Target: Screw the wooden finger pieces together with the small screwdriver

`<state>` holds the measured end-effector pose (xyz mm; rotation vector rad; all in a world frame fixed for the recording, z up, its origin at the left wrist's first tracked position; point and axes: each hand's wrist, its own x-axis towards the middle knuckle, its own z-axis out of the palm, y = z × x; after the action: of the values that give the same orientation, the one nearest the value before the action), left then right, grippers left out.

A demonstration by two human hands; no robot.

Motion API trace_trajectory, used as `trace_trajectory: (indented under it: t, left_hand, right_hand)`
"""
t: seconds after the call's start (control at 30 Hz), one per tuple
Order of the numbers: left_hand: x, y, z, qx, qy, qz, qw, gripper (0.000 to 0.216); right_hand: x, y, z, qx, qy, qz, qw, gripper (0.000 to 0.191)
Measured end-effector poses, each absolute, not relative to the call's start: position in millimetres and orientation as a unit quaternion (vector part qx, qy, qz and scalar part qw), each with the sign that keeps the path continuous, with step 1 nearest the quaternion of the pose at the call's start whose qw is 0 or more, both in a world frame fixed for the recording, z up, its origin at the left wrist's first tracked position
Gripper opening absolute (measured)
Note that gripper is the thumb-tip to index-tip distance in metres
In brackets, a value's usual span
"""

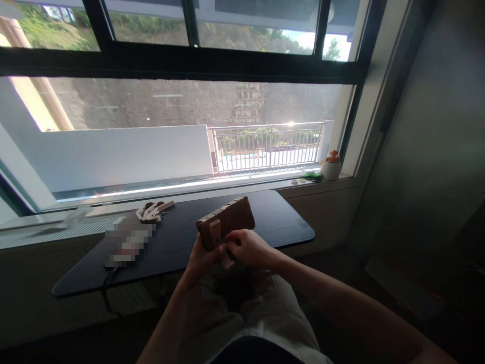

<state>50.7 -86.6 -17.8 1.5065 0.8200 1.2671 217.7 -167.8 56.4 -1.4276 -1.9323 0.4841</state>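
A brown box-shaped piece (232, 218), with a row of pale marks along its upper edge, is tilted above the near edge of the dark table. Against its near end is a light wooden strip (215, 233) with a small dark spot on it. My left hand (202, 258) is closed around the lower left of the box-shaped piece, the thumb pressing on the strip. From the right, my right hand (248, 247) pinches at the strip beside that thumb. Whatever is between its fingertips is too small to make out.
On the dark table (280, 217) lie several light wooden parts (153, 211) with small bits beside them. A blurred-out item (131, 245) lies at the left, a black cord (105, 293) hanging below. A white bottle with an orange top (331, 166) stands on the windowsill.
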Motion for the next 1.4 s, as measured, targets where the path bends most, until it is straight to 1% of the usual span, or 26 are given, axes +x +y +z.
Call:
trace_trajectory:
  t: [0.07,0.17,0.2,0.27,0.37,0.43,0.53,0.73,0.9,1.03,1.23,1.4]
  left_hand:
    - [50.4,-87.6,-18.5,0.609,0.331,0.529,0.489,0.064]
    - [50.5,-90.4,-16.8,0.611,0.303,0.531,0.503,0.057]
    - [50.7,-91.2,-16.1,0.61,0.301,0.536,0.5,0.055]
    - [51.4,-92.1,-15.3,0.604,0.293,0.546,0.5,0.057]
    - [51.9,-91.7,-16.4,0.596,0.29,0.549,0.51,0.061]
    - [51.8,-91.2,-17.3,0.593,0.285,0.548,0.517,0.064]
    - [51.4,-92.0,-15.8,0.594,0.285,0.545,0.519,0.064]
    - [50.6,-96.8,-8.9,0.602,0.322,0.536,0.497,0.06]
    - [49.7,-95.0,-11.1,0.609,0.327,0.53,0.492,0.061]
    - [50.2,-94.2,-11.8,0.616,0.332,0.533,0.476,0.062]
    - [50.0,-94.5,-12.2,0.61,0.318,0.532,0.495,0.065]
    - [48.8,-92.1,-11.6,0.63,0.354,0.529,0.446,0.06]
  right_hand:
    - [214.3,-174.4,59.8,-0.535,-0.76,0.161,0.332,0.029]
    - [212.4,-183.4,64.6,-0.489,-0.788,0.198,0.316,0.038]
    - [212.7,-185.7,65.6,-0.481,-0.795,0.19,0.317,0.038]
    - [213.5,-189.5,66.9,-0.5,-0.8,0.124,0.308,0.031]
    - [212.4,-194.2,68.1,-0.541,-0.804,0.024,0.245,0.023]
    - [210.0,-196.2,69.3,-0.553,-0.806,-0.018,0.21,0.021]
    - [205.9,-197.4,72.2,-0.552,-0.81,-0.058,0.188,0.019]
    - [200.6,-196.4,81.3,-0.549,-0.818,-0.071,0.157,0.019]
    - [198.1,-196.9,83.9,-0.551,-0.822,-0.072,0.126,0.018]
    - [199.3,-196.0,78.9,-0.547,-0.821,-0.088,0.135,0.015]
    - [199.4,-195.9,76.5,-0.54,-0.824,-0.104,0.138,0.012]
    - [192.1,-194.9,71.6,-0.504,-0.842,-0.178,0.071,0.018]
